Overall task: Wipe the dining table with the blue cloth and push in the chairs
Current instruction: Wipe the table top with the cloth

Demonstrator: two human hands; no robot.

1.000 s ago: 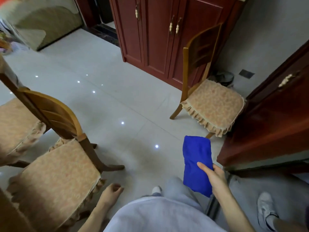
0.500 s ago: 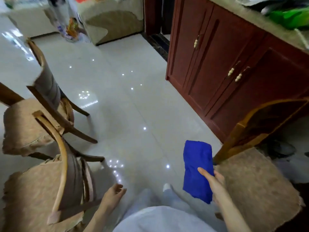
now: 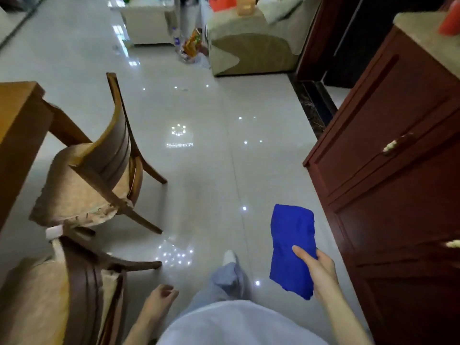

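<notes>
Right hand [image 3: 321,272] low on the right, and it has the blue cloth [image 3: 292,247] pinched: thumb [image 3: 302,256] laid across the front of the fabric, the other fingers tucked behind it and mostly hidden. The cloth is folded into a long pad that sticks out past the fingers, in the air above the floor [image 3: 211,158], touching nothing else. Just to the outside of those fingers stands a dark red cabinet [image 3: 398,195], its far end cut off by the frame edge.

Left hand [image 3: 159,298] hangs at the bottom, fingers [image 3: 171,291] loosely curled and holding nothing. Right beside them, on the outer side, is a chair [image 3: 82,290], blurred and cropped, so only part of its back and cushion can be made out. Ahead of those fingers a second chair [image 3: 109,170] stands with its cushioned seat facing the tabletop [image 3: 17,115]; only a corner of the tabletop shows at the left edge, and its surface can't be judged from here.

Between the two hands one shoe [image 3: 229,257] peeks out below a grey trouser leg. Far beyond the fingers, a pale sofa [image 3: 249,46] with blurry clutter around it, too soft to name
</notes>
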